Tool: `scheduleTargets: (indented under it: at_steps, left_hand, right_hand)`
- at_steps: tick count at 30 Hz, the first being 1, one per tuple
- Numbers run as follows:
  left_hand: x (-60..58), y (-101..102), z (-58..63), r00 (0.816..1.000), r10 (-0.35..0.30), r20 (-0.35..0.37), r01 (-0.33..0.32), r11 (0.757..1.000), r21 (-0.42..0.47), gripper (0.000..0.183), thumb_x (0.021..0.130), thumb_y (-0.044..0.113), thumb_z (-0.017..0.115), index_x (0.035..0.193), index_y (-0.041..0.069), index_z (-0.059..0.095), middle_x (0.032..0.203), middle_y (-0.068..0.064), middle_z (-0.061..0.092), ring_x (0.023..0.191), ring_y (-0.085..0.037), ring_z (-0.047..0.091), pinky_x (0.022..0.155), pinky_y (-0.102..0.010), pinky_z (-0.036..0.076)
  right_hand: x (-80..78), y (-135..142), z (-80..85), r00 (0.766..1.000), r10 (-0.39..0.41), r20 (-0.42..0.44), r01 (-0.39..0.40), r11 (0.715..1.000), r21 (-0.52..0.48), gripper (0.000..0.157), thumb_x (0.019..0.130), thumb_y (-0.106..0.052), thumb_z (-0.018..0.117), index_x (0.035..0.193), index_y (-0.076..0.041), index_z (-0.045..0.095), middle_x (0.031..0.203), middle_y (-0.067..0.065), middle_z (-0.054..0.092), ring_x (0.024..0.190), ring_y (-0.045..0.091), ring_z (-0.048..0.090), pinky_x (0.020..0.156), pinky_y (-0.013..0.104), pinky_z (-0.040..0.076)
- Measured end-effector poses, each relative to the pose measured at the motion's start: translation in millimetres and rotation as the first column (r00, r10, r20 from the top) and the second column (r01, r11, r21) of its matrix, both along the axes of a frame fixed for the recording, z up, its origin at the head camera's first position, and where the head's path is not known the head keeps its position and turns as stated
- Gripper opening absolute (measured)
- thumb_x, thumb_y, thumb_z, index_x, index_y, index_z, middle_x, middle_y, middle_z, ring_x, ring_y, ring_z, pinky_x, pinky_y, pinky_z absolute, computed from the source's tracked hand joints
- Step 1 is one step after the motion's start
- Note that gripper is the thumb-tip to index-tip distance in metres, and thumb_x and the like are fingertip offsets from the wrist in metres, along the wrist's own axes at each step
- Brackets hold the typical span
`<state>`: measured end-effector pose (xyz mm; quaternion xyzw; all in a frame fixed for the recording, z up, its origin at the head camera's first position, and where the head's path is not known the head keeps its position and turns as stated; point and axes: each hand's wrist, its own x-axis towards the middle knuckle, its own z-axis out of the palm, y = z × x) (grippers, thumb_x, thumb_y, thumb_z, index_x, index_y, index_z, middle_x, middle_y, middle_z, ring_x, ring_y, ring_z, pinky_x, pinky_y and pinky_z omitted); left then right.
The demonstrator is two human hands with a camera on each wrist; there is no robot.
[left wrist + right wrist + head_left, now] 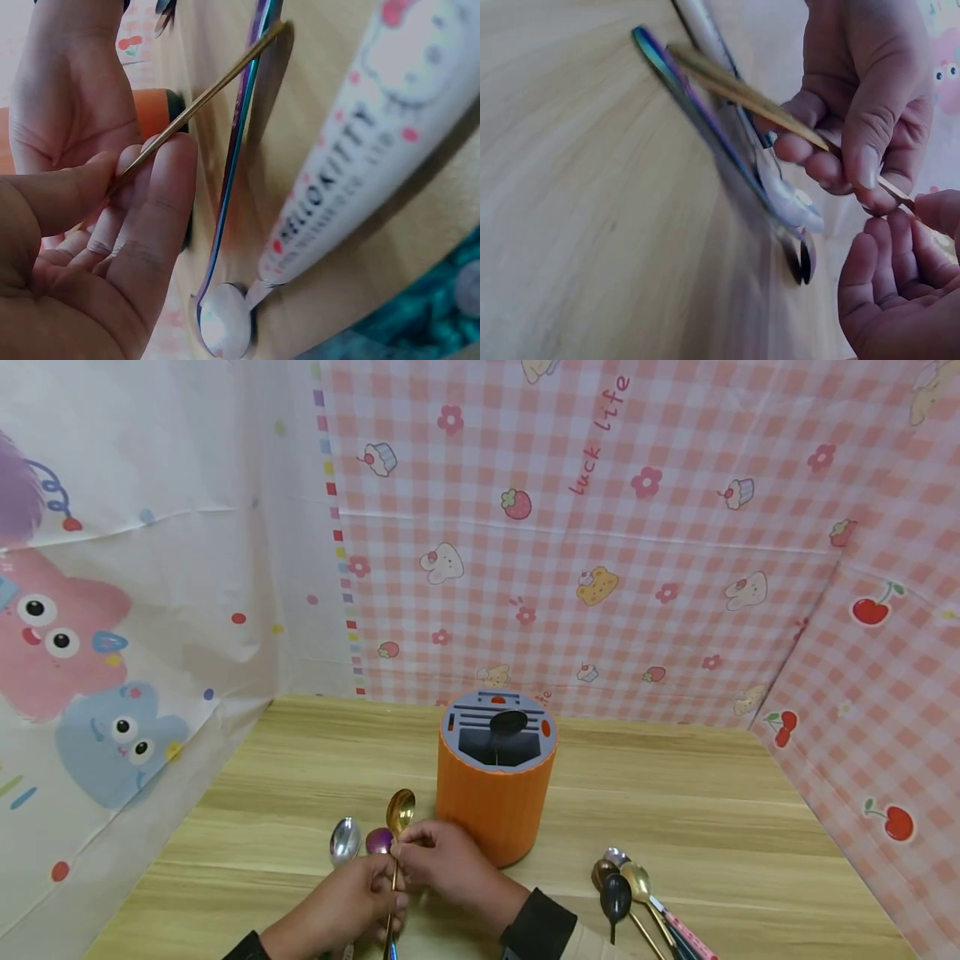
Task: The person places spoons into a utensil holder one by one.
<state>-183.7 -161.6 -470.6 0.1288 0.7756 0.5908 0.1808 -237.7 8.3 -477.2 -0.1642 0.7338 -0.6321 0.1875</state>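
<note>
In the head view a gold spoon (401,811) is held up with its bowl pointing away. My left hand (337,902) pinches its handle between thumb and fingers. Just above that grip, my right hand (459,860) pinches the neck close to the bowl. Below the hands lie a spoon with a purple bowl (379,841) and rainbow handle (232,150), and a silver spoon (345,840) whose white handle (337,165) carries Hello Kitty print. Beyond the right hand stands an orange round holder (491,806) with a grey slotted top. A black spoon (510,721) stands in its large front compartment, bowl up.
On the right of the wooden table (712,810) lies a cluster of several spoons, among them a black spoon (616,897) and a gold-coloured spoon (637,883). A pink checked cloth (555,552) hangs behind; printed cloths line both sides.
</note>
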Motion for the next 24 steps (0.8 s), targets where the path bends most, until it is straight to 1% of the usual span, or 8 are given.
scheduleTargets:
  at_steps: [3,5,7,10,14,18,22,24]
  left_hand:
    - [0.2,0,3.8,1.0,0.014,-0.018,-0.014,1.0,0.011,0.008,0.092,-0.001,0.064,0.091,-0.002,0.055,0.075,-0.016,0.068,0.068,-0.032,0.068,0.057,-0.038,0.059]
    - [0.5,0,6.5,1.0,0.018,-0.022,-0.018,1.0,0.018,0.009,0.092,0.0,0.064,0.092,-0.001,0.056,0.077,-0.017,0.069,0.069,-0.034,0.069,0.059,-0.04,0.06]
    - [0.9,0,8.5,0.999,0.021,-0.03,-0.02,1.0,0.016,0.009,0.092,0.001,0.064,0.092,-0.001,0.056,0.078,-0.016,0.069,0.07,-0.034,0.069,0.059,-0.04,0.06]
    - [0.8,-1,10.6,0.999,0.028,-0.038,-0.027,1.0,0.013,0.008,0.092,0.002,0.065,0.093,-0.001,0.056,0.079,-0.016,0.069,0.071,-0.033,0.069,0.06,-0.042,0.06]
    - [0.4,-2,16.1,0.997,0.033,-0.066,-0.033,0.999,0.007,0.01,0.092,0.005,0.066,0.097,-0.001,0.059,0.083,-0.017,0.07,0.073,-0.03,0.068,0.06,-0.045,0.059]
    - [-0.4,-4,23.3,0.995,0.038,-0.096,-0.037,0.999,0.014,0.013,0.093,0.006,0.065,0.101,-0.003,0.059,0.09,-0.017,0.07,0.079,-0.029,0.066,0.064,-0.047,0.059]
    - [-1.2,-4,29.8,0.993,0.037,-0.113,-0.035,0.999,0.019,0.011,0.094,0.005,0.063,0.099,-0.003,0.057,0.091,-0.016,0.069,0.083,-0.031,0.065,0.066,-0.047,0.058]
    - [-1.3,-4,32.0,0.992,0.035,-0.122,-0.033,0.999,0.02,0.01,0.094,0.005,0.063,0.098,-0.003,0.058,0.09,-0.016,0.068,0.084,-0.032,0.065,0.066,-0.047,0.059]
  right_hand:
    - [0.7,-1,6.6,1.0,-0.02,0.025,0.021,0.999,-0.041,0.014,0.091,-0.017,0.069,0.099,-0.004,0.068,0.085,0.001,0.067,0.073,0.013,0.062,0.069,0.035,0.056]
    - [0.5,-1,10.4,0.999,-0.029,0.026,0.031,0.998,-0.054,0.015,0.091,-0.016,0.07,0.098,-0.004,0.068,0.086,0.001,0.067,0.074,0.014,0.062,0.072,0.038,0.057]
    - [0.2,-1,13.5,0.999,-0.032,0.024,0.033,0.998,-0.062,0.016,0.09,-0.017,0.071,0.098,-0.003,0.068,0.086,0.001,0.066,0.075,0.014,0.061,0.072,0.038,0.056]
    - [0.0,-1,16.9,0.999,-0.035,0.01,0.035,0.997,-0.067,0.018,0.089,-0.018,0.072,0.097,-0.002,0.067,0.085,0.0,0.065,0.075,0.014,0.06,0.068,0.031,0.053]
    - [0.0,0,23.3,0.999,-0.047,0.004,0.048,0.996,-0.081,0.019,0.089,-0.016,0.072,0.097,0.0,0.066,0.083,-0.001,0.064,0.071,0.014,0.058,0.066,0.028,0.051]
    - [-1.0,1,28.3,0.999,-0.049,-0.018,0.047,0.994,-0.098,0.018,0.09,-0.013,0.07,0.098,0.002,0.064,0.08,-0.001,0.063,0.067,0.014,0.058,0.066,0.032,0.053]
    - [-0.9,3,33.0,0.998,-0.044,-0.04,0.04,0.993,-0.108,0.017,0.091,-0.012,0.069,0.099,0.002,0.064,0.078,-0.001,0.062,0.067,0.015,0.058,0.07,0.041,0.055]
    - [-0.4,3,35.5,0.998,-0.041,-0.044,0.035,0.993,-0.117,0.018,0.091,-0.011,0.069,0.1,0.003,0.064,0.079,-0.001,0.062,0.067,0.014,0.058,0.07,0.04,0.056]
